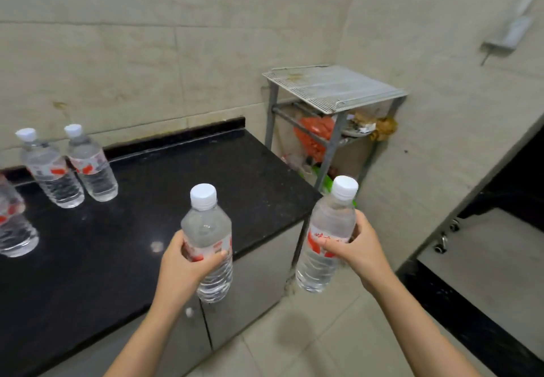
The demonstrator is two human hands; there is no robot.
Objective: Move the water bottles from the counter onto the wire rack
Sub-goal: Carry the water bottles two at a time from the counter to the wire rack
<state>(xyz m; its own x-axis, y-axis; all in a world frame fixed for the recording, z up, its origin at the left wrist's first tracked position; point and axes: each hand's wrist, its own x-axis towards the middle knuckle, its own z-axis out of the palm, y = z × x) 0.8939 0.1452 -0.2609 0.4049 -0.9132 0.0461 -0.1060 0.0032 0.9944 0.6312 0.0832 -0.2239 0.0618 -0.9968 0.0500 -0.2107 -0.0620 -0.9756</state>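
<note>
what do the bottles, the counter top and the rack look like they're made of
The water bottles: clear, glossy thin plastic, see-through with ribbed lower walls; their white caps look like opaque plastic. The counter top: polished black stone, probably granite, speckled and showing light reflections. The wire rack: grey metal, perhaps painted or galvanised, a fine wire grid on angle legs, with rust-coloured stains.

Glossy black stone counter (pixel 123 229); clear plastic bottles (pixel 207 241); metal rack (pixel 332 88).
</note>
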